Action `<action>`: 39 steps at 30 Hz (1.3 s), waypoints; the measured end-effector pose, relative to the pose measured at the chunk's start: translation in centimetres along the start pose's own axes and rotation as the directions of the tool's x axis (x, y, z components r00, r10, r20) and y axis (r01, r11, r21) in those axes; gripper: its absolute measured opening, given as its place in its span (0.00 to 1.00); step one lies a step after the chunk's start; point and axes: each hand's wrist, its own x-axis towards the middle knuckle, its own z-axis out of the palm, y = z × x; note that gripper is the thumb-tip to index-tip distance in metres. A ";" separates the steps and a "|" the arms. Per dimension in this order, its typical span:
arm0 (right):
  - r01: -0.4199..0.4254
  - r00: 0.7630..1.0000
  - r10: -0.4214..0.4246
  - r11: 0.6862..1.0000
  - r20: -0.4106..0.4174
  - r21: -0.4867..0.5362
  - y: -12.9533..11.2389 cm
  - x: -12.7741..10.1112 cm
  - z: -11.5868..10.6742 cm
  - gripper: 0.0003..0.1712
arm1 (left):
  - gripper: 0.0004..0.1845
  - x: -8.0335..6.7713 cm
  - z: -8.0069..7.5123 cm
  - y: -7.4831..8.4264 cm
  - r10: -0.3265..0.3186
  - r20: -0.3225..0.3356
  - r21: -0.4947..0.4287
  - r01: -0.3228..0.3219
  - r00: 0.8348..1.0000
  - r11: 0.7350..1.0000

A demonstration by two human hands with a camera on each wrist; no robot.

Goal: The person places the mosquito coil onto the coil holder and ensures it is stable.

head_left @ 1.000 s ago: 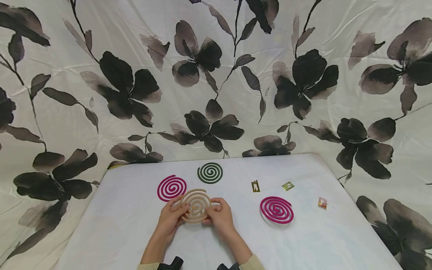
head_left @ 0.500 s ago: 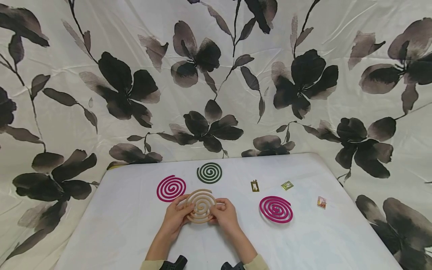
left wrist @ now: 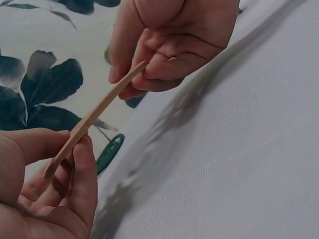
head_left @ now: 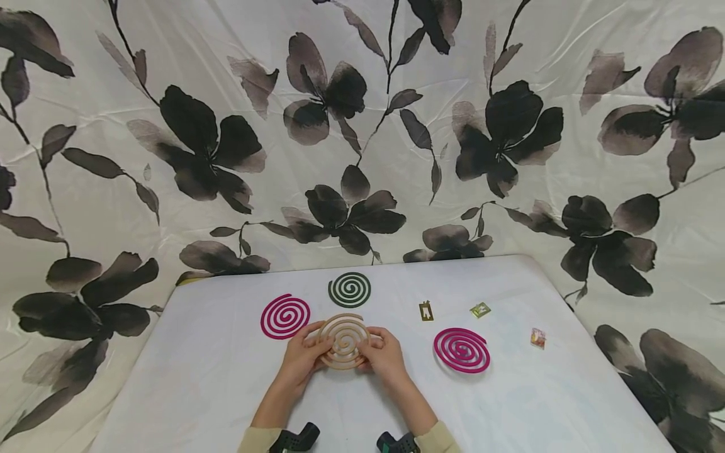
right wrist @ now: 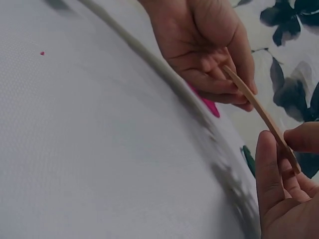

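Both hands pinching one tan spiral coil [head_left: 344, 340], held just above the white table [head_left: 226, 390].

Left hand [head_left: 301, 360] has its left edge between thumb and curled fingers, right hand [head_left: 387, 357] grips the right edge the same way. Going left to right around it: pink coil [head_left: 285, 316], dark green coil [head_left: 349, 289] behind, small gold stand [head_left: 426, 311], then another pink coil [head_left: 461, 350].
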 end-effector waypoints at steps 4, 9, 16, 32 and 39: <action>0.014 1.000 -0.014 1.000 -0.003 -0.006 -0.1 0.4 -0.3 0.25 | 0.27 0.4 0.4 0.3 0.006 0.002 0.022 -0.006 1.000 1.000; 0.013 1.000 -0.014 0.999 -0.012 -0.041 -0.3 0.7 -0.7 0.23 | 0.27 0.6 1.1 0.7 0.013 0.012 0.052 -0.014 1.000 0.999; 0.012 1.000 -0.014 0.997 -0.027 -0.080 -0.6 1.3 -1.3 0.21 | 0.28 1.2 1.8 1.0 -0.005 0.010 0.062 0.004 1.000 0.998; -0.004 1.000 0.003 0.996 -0.016 -0.092 -3.7 0.8 -2.3 0.21 | 0.24 2.5 3.5 1.2 -0.027 0.036 0.108 0.023 0.999 0.994; -0.002 1.000 0.001 0.997 -0.011 -0.082 -2.9 1.8 -3.5 0.22 | 0.24 3.3 4.7 1.1 -0.052 0.051 0.107 0.046 0.997 0.993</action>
